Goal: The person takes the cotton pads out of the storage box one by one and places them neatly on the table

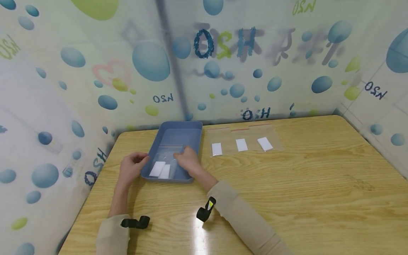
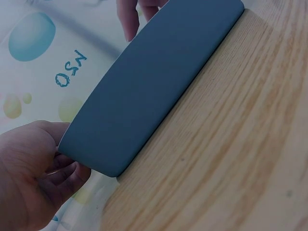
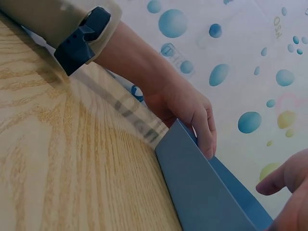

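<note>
A blue tray (image 1: 180, 132) lies at the left of the table, holding clear zip bags (image 1: 170, 152) with white cards (image 1: 157, 169) in them. My left hand (image 1: 131, 166) grips the tray's left side, thumb at the rim and fingers curled against the outer wall; the left wrist view shows this hand (image 2: 41, 168) at the tray's corner. My right hand (image 1: 188, 161) reaches over the right rim, its fingers at the bags' right edge. Whether it pinches a bag is unclear. In the right wrist view this hand (image 3: 288, 187) is cut off by the frame's edge.
Right of the tray, clear zip bags lie in a row on the wooden table (image 1: 287, 191), holding a left card (image 1: 216, 149), a middle card (image 1: 241, 145) and a right card (image 1: 265, 144). A patterned curtain (image 1: 236, 63) stands behind the table and along its sides.
</note>
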The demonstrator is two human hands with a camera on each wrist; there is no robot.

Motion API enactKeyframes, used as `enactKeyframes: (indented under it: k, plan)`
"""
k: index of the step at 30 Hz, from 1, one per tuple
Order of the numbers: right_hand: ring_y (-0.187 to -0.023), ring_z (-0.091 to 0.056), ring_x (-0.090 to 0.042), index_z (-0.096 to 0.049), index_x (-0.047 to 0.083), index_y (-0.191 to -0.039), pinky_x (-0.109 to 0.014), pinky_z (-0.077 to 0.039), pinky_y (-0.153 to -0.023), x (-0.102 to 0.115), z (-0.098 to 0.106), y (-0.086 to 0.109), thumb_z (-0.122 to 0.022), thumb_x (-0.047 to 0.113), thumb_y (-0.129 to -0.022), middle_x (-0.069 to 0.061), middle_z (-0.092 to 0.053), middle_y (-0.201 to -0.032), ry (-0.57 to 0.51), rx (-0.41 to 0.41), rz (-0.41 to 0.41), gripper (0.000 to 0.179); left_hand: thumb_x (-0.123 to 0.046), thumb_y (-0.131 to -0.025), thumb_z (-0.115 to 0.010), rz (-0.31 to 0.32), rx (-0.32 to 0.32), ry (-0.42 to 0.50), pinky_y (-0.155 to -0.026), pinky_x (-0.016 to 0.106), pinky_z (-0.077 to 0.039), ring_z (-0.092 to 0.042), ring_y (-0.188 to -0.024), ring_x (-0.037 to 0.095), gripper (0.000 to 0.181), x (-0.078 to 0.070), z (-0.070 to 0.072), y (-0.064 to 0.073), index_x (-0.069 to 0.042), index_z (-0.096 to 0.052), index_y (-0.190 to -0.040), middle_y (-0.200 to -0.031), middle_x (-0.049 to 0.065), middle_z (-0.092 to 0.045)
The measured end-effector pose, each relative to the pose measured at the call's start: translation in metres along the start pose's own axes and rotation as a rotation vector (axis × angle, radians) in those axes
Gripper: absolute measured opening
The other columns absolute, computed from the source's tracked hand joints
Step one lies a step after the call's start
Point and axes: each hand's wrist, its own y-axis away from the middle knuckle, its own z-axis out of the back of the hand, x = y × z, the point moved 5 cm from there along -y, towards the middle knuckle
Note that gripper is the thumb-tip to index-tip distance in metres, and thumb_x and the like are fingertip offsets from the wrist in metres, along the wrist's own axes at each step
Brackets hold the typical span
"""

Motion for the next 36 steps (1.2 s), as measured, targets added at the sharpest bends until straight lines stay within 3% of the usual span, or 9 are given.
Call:
enactKeyframes:
  k: [2,4,6,8,11,15,22,27,36]
  plan:
    - [-0.117,-0.057,-0.031,-0.044,-0.012,-0.141,-0.044,-0.048,-0.097,0.0,-0.001,0.001,-0.061,0.018,-0.097,-0.025,-0.057,-0.134,0.003,0.0,0.002,0.056,-0.015,-0.097,-0.067,-0.002,0.0,-0.001,-0.07,0.016,-0.046,-0.059,-0.084,0.013,0.025,0.0,0.0,0.0,0.006,-0.07,-0.111,-0.105,0.019,-0.069]
    - [-0.095,-0.062,-0.024,-0.056,-0.014,-0.126,-0.036,-0.051,-0.084,0.0,-0.002,0.001,-0.061,0.015,-0.095,-0.02,-0.068,-0.11,0.005,-0.01,0.012,0.042,-0.015,-0.097,-0.067,0.001,0.002,-0.002,-0.071,0.017,-0.046,-0.059,-0.085,0.013,0.025,0.0,0.0,0.0,0.005,-0.07,-0.111,-0.105,0.019,-0.069]
    - [-0.074,-0.06,-0.018,-0.062,-0.01,-0.106,-0.029,-0.048,-0.07,0.0,-0.002,0.0,-0.063,0.013,-0.093,-0.012,-0.068,-0.081,0.001,-0.027,0.025,0.026,-0.015,-0.098,-0.067,0.001,0.006,-0.001,-0.07,0.017,-0.046,-0.059,-0.085,0.014,0.025,0.0,0.001,0.0,0.005,-0.069,-0.112,-0.105,0.018,-0.069]
    - [-0.061,-0.058,-0.014,-0.063,-0.006,-0.095,-0.026,-0.045,-0.065,-0.001,-0.004,-0.001,-0.064,0.012,-0.092,-0.006,-0.064,-0.064,-0.014,-0.038,0.028,0.018,-0.016,-0.098,-0.067,0.004,0.008,0.001,-0.07,0.017,-0.046,-0.059,-0.085,0.015,0.026,0.0,0.0,0.0,0.005,-0.069,-0.112,-0.105,0.018,-0.069]
    - [-0.06,-0.062,-0.013,-0.063,-0.007,-0.108,-0.024,-0.049,-0.069,-0.004,-0.006,-0.002,-0.067,0.012,-0.092,-0.002,-0.065,-0.065,-0.052,-0.046,0.024,0.025,-0.016,-0.098,-0.067,0.004,0.009,0.0,-0.07,0.017,-0.046,-0.059,-0.086,0.015,0.026,0.0,0.0,0.0,0.005,-0.069,-0.112,-0.105,0.018,-0.069]
    - [-0.061,-0.068,-0.018,-0.059,-0.009,-0.127,-0.027,-0.055,-0.069,-0.006,-0.011,-0.003,-0.07,0.011,-0.094,-0.006,-0.069,-0.074,-0.117,-0.038,0.03,0.04,-0.016,-0.098,-0.067,0.001,0.008,-0.001,-0.069,0.018,-0.046,-0.059,-0.085,0.015,0.025,0.0,0.0,0.0,0.005,-0.07,-0.112,-0.105,0.018,-0.069]
    - [-0.05,-0.064,-0.016,-0.058,-0.008,-0.122,-0.027,-0.054,-0.051,-0.003,-0.016,-0.002,-0.065,0.007,-0.098,-0.012,-0.069,-0.068,-0.105,-0.02,0.128,0.029,-0.015,-0.097,-0.067,-0.003,0.005,-0.005,-0.069,0.018,-0.046,-0.059,-0.085,0.015,0.025,0.0,0.0,0.0,0.005,-0.07,-0.112,-0.105,0.018,-0.069]
    - [-0.049,-0.063,-0.013,-0.058,-0.007,-0.123,-0.024,-0.052,-0.049,0.001,-0.014,0.0,-0.063,0.006,-0.098,-0.005,-0.067,-0.065,-0.019,-0.037,0.184,0.028,-0.016,-0.097,-0.068,-0.002,0.007,0.004,-0.07,0.017,-0.046,-0.059,-0.085,0.014,0.025,-0.001,0.0,0.001,0.004,-0.07,-0.112,-0.105,0.018,-0.069]
    - [-0.049,-0.061,-0.01,-0.064,-0.004,-0.118,-0.024,-0.051,-0.049,0.003,-0.011,0.002,-0.061,0.004,-0.099,-0.011,-0.071,-0.072,-0.036,-0.062,0.267,0.021,-0.016,-0.097,-0.068,0.0,0.009,0.013,-0.07,0.017,-0.047,-0.059,-0.083,0.011,0.025,-0.002,0.001,0.002,0.005,-0.07,-0.111,-0.103,0.017,-0.069]
